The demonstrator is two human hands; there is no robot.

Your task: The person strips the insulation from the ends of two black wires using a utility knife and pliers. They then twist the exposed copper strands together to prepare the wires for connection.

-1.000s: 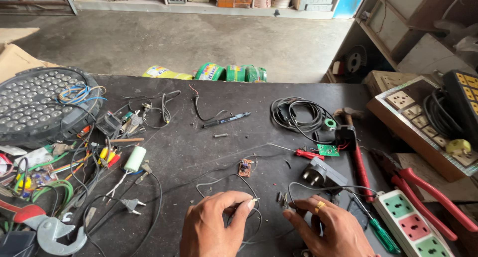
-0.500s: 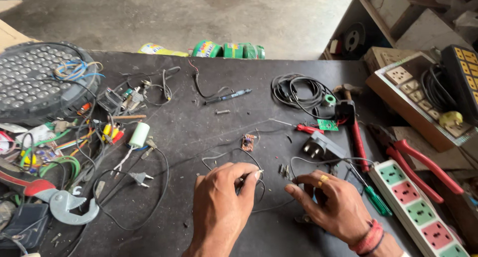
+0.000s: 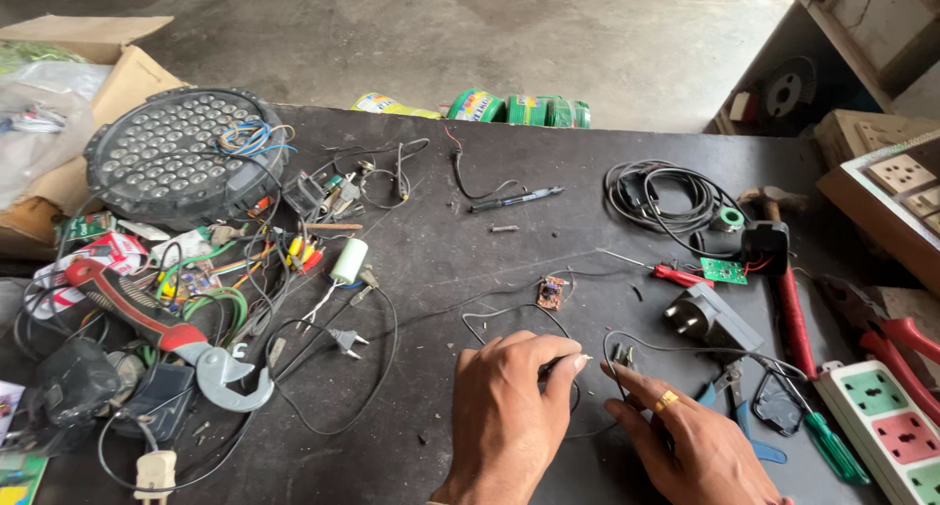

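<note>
Cardboard box (image 3: pixel 117 69) holds plastic bags (image 3: pixel 44 104); left hand (image 3: pixel 509 412) pinches thin wire (image 3: pixel 519 314).

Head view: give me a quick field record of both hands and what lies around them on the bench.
surface: dark workbench
left hand: pinching a thin black wire
right hand: fingers spread on the bench, ring on one finger
between hands: small metal part, too small to identify
nearby: small circuit board, black plug adapter, green screwdriver
far left: round LED lamp, pipe wrench
right edge: power strip
</note>
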